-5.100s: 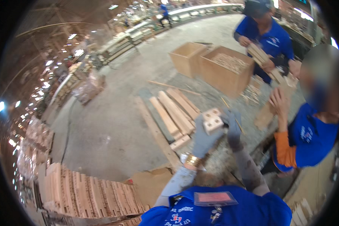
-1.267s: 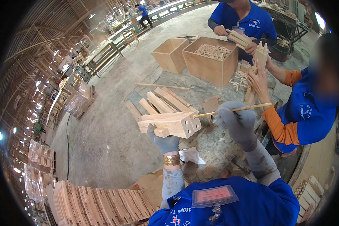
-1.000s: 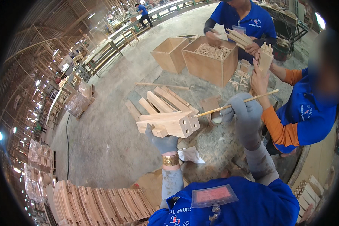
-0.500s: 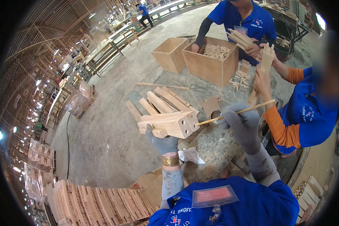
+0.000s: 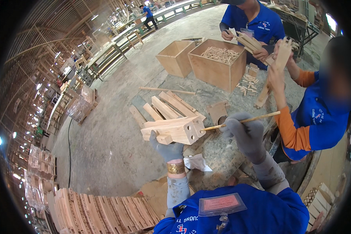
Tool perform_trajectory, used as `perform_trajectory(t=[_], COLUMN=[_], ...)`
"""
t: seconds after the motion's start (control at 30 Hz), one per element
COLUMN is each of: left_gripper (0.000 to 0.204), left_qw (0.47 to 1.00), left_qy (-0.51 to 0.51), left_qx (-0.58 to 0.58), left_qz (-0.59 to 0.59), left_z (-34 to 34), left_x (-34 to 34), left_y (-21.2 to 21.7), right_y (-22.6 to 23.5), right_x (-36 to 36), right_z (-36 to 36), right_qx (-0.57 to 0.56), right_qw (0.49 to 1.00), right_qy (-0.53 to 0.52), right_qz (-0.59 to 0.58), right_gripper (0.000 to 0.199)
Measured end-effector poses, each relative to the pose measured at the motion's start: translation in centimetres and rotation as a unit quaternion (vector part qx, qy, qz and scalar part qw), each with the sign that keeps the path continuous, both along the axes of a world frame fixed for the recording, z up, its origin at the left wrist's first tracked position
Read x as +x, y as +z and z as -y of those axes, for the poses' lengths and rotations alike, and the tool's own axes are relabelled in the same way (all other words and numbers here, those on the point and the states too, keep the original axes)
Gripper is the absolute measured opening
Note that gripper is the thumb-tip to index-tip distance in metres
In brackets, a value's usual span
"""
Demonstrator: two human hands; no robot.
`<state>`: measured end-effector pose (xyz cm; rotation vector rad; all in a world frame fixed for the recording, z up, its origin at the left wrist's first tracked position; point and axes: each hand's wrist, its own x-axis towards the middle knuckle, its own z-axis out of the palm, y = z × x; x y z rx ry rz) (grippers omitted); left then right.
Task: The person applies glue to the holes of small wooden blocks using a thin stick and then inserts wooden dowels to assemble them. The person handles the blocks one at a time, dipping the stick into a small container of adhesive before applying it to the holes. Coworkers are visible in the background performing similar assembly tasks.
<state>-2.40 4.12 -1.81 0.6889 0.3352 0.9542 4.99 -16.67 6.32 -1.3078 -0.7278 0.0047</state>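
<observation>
Your left hand (image 5: 168,149), in a grey glove, was clenched around the underside of a wooden block (image 5: 172,130) with holes bored in its end face, holding it up level over the concrete floor (image 5: 105,132). Your right hand (image 5: 246,134), also gloved, had its fingers closed on a thin wooden stick (image 5: 241,121); the stick's tip sat at the block's end face, by the holes. Whether the tip was inside a hole, you could not tell.

Below the block lay loose wooden slats (image 5: 167,107) on the floor. Just beyond stood two open plywood boxes, the nearer box (image 5: 216,64) filled with short dowels. A crumpled white rag (image 5: 197,162) lay by your left wrist. To your right, a co-worker in a blue shirt with orange sleeves (image 5: 290,130) held up a wooden piece (image 5: 282,52); another person in blue (image 5: 253,19) handled slats behind the boxes.
</observation>
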Motion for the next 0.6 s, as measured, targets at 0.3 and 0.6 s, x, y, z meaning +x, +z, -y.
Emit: perform_trajectory(t=[0.3,0.6], left_gripper=[0.053,0.061], left_qw=[0.982,0.998], left_qy=[0.082,-0.037], left_qx=[0.144,0.022], left_qz=[-0.090,0.037], left_z=[0.9,0.1], left_x=[0.0,-0.4], left_y=[0.3,0.0], right_y=[0.8,1.3], right_x=[0.5,0.3], right_z=[0.6,-0.2], right_qx=[0.099,0.077], right_qw=[0.993,0.996], right_qy=[-0.003,0.038], right_qz=[-0.063,-0.038], right_gripper=[0.014,0.011])
